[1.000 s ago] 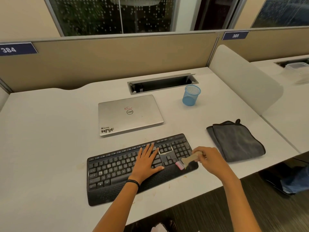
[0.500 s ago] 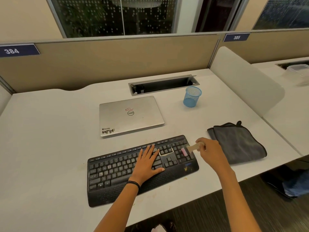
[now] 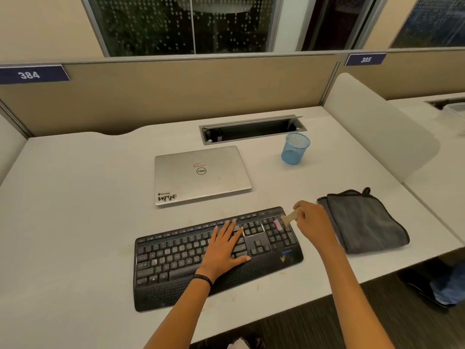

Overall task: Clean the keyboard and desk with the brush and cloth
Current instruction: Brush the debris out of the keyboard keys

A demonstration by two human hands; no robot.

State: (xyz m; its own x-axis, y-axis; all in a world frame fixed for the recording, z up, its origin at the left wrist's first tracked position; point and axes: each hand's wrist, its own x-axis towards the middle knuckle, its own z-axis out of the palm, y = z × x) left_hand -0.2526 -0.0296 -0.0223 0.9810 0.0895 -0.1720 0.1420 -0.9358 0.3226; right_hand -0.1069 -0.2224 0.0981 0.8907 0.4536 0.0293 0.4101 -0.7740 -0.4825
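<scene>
Brush (image 3: pixel 285 220) is up on the numpad's far rows, off the keyboard's (image 3: pixel 176 293) front-right corner where it was a second ago. Right hand (image 3: pixel 312 222) grips its wooden handle; left hand (image 3: pixel 224 248) lies flat on the keys, fingers spread. Keyboard lies along the desk's (image 3: pixel 75 222) front edge, folded grey cloth (image 3: pixel 364 222) just right of it, closed laptop (image 3: pixel 201 175) behind, blue mesh cup (image 3: pixel 294 148) toward the back right.

The keyboard (image 3: pixel 176 253) lies on the near side of the desk (image 3: pixel 75 222), the laptop (image 3: pixel 201 177) behind it. The cloth (image 3: pixel 364 222) lies right of the keyboard; the cup (image 3: pixel 295 152) stands farther back, right of the laptop.
</scene>
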